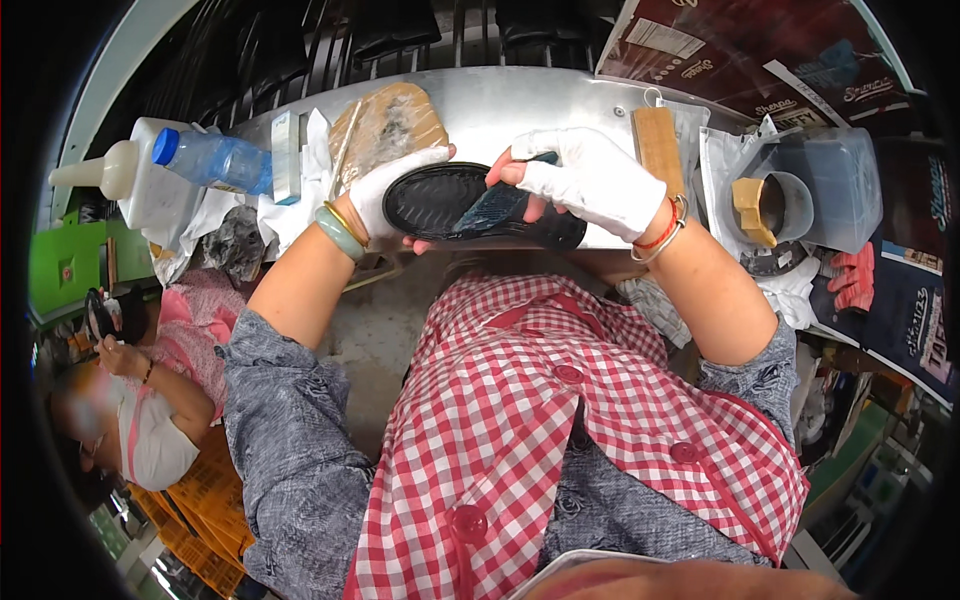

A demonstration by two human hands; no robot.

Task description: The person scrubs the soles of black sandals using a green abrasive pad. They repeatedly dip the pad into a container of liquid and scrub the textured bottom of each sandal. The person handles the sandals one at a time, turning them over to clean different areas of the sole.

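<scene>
A black shoe sole (420,196) with a grooved face is held level above the near edge of the metal bench. My left hand (378,195), in a white fingerless glove, grips its left end, fingertips at the rim. A dark teal, mesh-like flat piece (492,208) rests slanted on the middle of the sole; I cannot make out its kind. Pinched in my gloved right hand (575,180), its upper end disappears among the fingers. The right part of the sole passes under that hand.
A blue-capped bottle (215,160), a white jug (150,170) and a tape-wrapped brown block (390,130) stand left on the metal bench (500,95). A wooden block (657,150), a roll of tape (785,205) and a clear plastic box (840,185) lie right. Another person (165,400) sits left.
</scene>
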